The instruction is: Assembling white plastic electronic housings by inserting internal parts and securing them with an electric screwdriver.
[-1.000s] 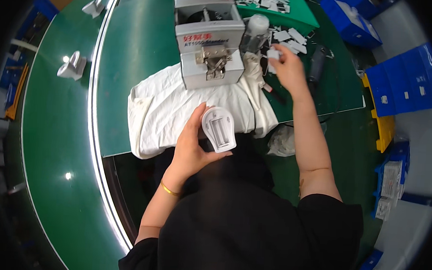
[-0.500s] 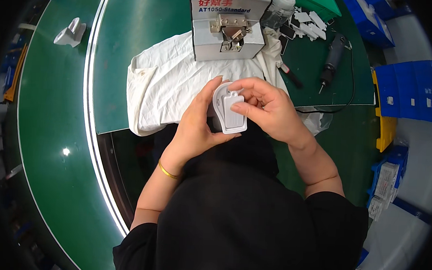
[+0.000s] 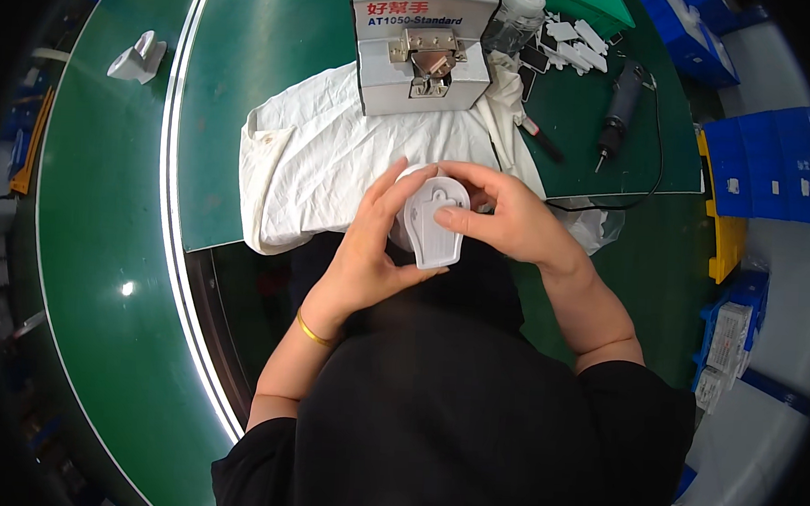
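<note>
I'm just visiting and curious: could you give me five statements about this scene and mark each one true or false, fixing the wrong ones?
1. The left hand and the right hand both touch the white part. True.
2. The screwdriver lies to the left of the machine. False: it lies to the right.
3. A gold-coloured bracelet is on the left wrist. True.
4. The cloth is red. False: it is white.
5. The right thumb is on the machine. False: it is on the white part.
</note>
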The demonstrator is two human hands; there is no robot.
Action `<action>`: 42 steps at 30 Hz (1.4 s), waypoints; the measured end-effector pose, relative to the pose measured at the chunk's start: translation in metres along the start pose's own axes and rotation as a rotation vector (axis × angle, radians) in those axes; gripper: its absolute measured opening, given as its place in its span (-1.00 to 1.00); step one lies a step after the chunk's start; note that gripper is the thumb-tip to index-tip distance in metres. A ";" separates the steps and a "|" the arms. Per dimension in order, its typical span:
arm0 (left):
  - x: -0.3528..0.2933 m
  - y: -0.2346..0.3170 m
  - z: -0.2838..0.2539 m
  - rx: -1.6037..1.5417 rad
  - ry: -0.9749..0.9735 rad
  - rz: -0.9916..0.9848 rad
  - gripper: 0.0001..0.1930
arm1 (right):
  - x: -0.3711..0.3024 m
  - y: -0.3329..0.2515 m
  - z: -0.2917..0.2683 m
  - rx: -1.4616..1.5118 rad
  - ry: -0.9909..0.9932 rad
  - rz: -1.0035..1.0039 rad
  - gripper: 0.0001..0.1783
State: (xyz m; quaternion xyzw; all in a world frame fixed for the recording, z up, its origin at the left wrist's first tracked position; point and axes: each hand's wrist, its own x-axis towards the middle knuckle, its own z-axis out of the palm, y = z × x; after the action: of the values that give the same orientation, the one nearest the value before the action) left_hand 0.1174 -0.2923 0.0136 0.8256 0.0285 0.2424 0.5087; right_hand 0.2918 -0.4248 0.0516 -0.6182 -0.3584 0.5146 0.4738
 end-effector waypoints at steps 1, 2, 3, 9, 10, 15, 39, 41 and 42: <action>-0.004 0.003 0.001 -0.070 -0.017 -0.036 0.07 | -0.001 0.000 0.002 0.003 0.002 -0.001 -0.24; -0.008 0.007 0.004 -0.281 -0.014 -0.081 0.02 | -0.004 0.000 0.005 0.118 0.012 -0.010 -0.26; -0.010 0.013 0.006 -0.280 -0.016 -0.083 0.02 | -0.007 0.001 0.008 0.233 0.021 -0.019 -0.28; -0.009 0.032 -0.001 -0.536 0.044 -0.403 -0.22 | -0.015 0.013 0.022 0.239 0.069 -0.145 -0.32; -0.010 0.033 -0.002 -0.536 0.045 -0.403 -0.22 | -0.015 0.015 0.024 0.148 0.100 -0.184 -0.33; -0.002 0.034 0.003 -0.675 0.110 -0.509 -0.22 | -0.010 0.013 0.020 0.102 0.142 -0.166 -0.37; 0.005 0.010 0.012 -0.034 0.143 -0.102 0.21 | 0.007 0.020 0.004 0.119 0.239 -0.199 -0.47; 0.005 0.004 0.012 -0.086 0.191 -0.107 0.20 | 0.009 0.019 -0.032 0.020 0.520 -0.367 -0.47; 0.005 0.001 0.011 0.020 0.175 -0.103 0.20 | 0.009 0.010 -0.056 -0.059 0.692 -0.394 -0.46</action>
State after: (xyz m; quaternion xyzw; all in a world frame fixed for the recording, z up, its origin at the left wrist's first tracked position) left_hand 0.1261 -0.2998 0.0122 0.8039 0.1175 0.2866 0.5077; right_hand 0.3482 -0.4315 0.0408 -0.6878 -0.3039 0.1648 0.6382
